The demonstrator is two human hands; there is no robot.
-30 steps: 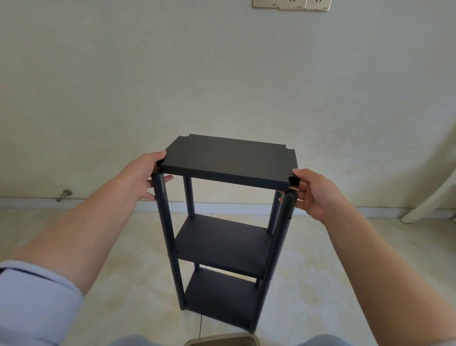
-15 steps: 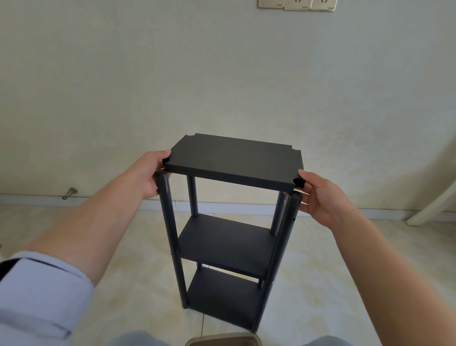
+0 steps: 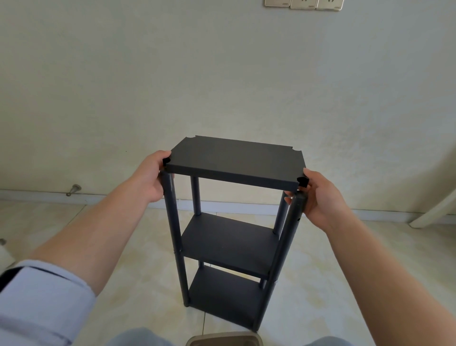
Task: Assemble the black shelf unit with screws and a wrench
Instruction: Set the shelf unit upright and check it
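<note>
Matte black shelf unit (image 3: 234,160), pale blue sleeve (image 3: 42,296), cream marbled floor (image 3: 138,291).

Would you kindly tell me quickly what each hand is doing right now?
Left hand: closed, gripping the near-left corner of the top shelf panel.
Right hand: closed, gripping the panel's near-right corner, by the post.

wall sockets (image 3: 304,3) top | door stopper (image 3: 74,189) at baseboard | tiled floor (image 3: 138,291)
</note>
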